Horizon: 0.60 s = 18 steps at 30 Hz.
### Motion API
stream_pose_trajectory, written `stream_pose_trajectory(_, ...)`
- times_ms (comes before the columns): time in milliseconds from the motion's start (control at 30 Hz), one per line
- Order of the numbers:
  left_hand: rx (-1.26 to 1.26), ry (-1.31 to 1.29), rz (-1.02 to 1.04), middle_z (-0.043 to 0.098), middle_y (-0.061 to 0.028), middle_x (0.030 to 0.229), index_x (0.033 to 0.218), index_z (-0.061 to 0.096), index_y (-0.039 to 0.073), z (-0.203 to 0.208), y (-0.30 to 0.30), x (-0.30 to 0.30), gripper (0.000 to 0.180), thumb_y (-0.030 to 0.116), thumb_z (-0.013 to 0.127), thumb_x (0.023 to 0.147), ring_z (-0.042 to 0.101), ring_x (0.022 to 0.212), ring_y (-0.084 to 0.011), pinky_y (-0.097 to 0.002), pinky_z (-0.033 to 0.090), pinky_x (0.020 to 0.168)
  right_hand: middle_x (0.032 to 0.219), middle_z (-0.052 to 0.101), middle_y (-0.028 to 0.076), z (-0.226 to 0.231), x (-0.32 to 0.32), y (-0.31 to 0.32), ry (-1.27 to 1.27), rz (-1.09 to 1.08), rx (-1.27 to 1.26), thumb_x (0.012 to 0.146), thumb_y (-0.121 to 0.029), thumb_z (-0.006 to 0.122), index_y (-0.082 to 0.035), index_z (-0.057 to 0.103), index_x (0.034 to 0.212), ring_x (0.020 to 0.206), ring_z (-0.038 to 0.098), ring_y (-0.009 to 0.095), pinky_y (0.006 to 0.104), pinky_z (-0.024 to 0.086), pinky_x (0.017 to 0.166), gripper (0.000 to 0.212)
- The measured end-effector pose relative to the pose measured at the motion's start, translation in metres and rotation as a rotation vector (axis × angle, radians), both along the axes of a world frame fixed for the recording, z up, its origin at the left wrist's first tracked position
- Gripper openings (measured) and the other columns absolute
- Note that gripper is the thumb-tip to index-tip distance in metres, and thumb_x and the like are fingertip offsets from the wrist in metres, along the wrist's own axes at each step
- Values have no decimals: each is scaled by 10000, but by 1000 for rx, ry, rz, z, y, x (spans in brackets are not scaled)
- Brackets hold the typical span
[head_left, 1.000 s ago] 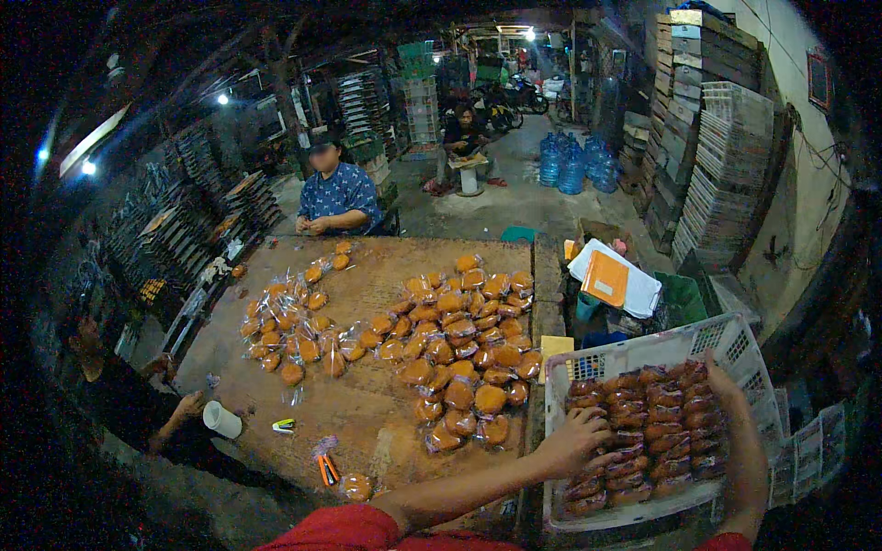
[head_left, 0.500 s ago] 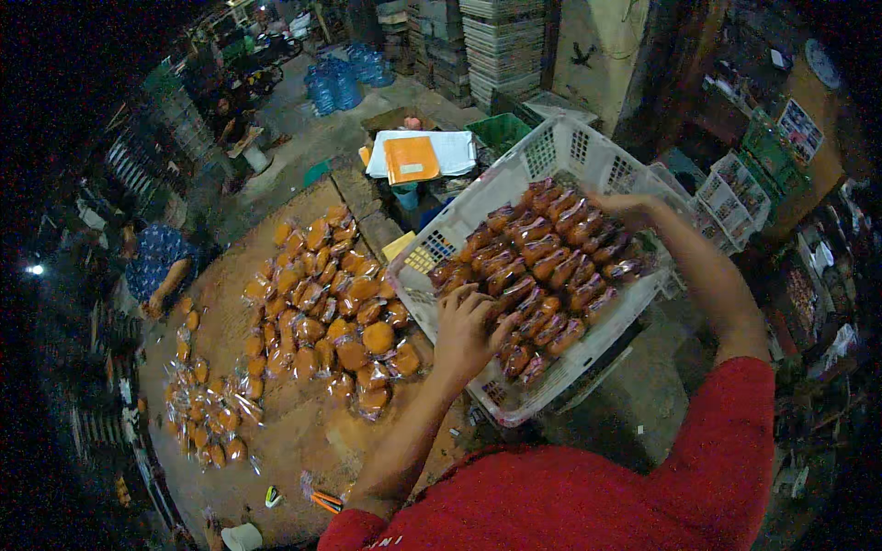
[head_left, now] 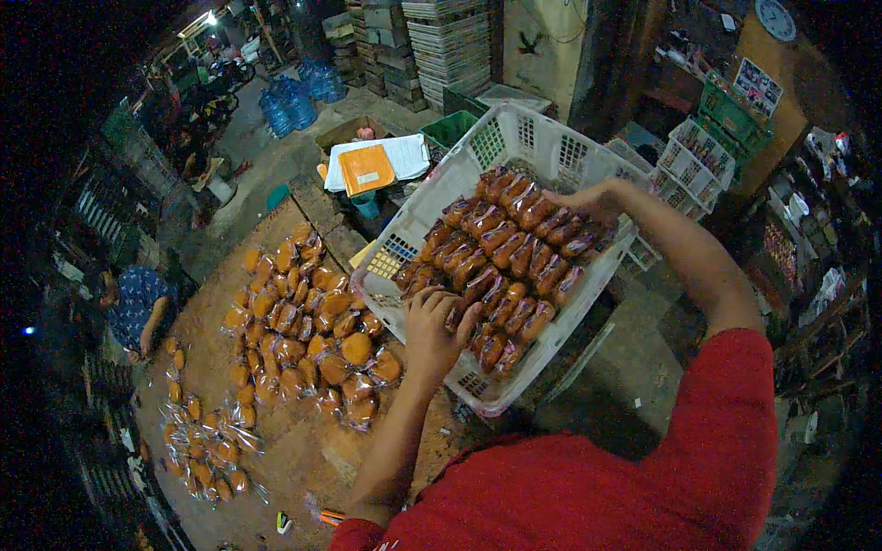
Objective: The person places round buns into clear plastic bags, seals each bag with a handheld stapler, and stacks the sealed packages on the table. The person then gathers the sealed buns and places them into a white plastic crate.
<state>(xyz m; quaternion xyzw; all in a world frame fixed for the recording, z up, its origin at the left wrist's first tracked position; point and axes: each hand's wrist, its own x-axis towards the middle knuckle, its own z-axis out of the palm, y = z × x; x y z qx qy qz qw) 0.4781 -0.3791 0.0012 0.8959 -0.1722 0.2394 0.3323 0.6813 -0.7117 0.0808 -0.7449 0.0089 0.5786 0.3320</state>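
Observation:
Clear-wrapped brown buns (head_left: 501, 243) stand on edge in packed rows inside a white plastic crate (head_left: 390, 321), which sits tilted to my view at the table's right side. At the near left end of the rows, my left hand (head_left: 432, 331) curls its fingers and thumb around a wrapped bun. My right hand (head_left: 593, 199) reaches over the crate's right side. It lies against the far right end of the rows with its fingers stretched out; some fingertips are hidden among the wrappers.
Loose wrapped buns (head_left: 308, 321) spread over the brown table (head_left: 358, 459). An orange envelope (head_left: 366, 171) lies on papers beyond the crate. A co-worker in a blue patterned shirt (head_left: 142, 298) is at the table's left edge. Blue water jugs (head_left: 289, 106) and stacked trays (head_left: 450, 50) stand behind.
My view has shifted, so the whole scene sits further left. My left hand's spread fingers have drawn together and bent over the bun. My right hand stays at the far end of the rows.

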Motion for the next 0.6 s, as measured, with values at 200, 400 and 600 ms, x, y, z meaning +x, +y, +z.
stream_pose_trajectory(200,38,-37,27,705,-90,945,863,720,68,2,1,-3,239,302,765,872,608,1045,-300,-457,413,957,1669,186,144,12,-2,1,-133,62,-119,765,-969,242,-223,221,1614,1503,237,413,669,235,1152,1131)
stream_pose_trajectory(400,37,28,27,696,-93,902,843,709,51,15,-5,-1,208,249,766,872,607,1016,-305,-451,443,914,1431,588,41,25,-30,9,56,-200,76,862,-869,340,-226,431,1519,1260,578,304,564,431,1066,924)
stream_pose_trajectory(600,-162,-191,117,666,-149,1060,1017,671,28,20,27,-25,164,124,704,887,607,1052,-338,-417,466,946,1569,399,133,80,-77,45,-967,290,-107,1075,-534,304,-73,378,1537,1437,376,283,392,273,1199,656)
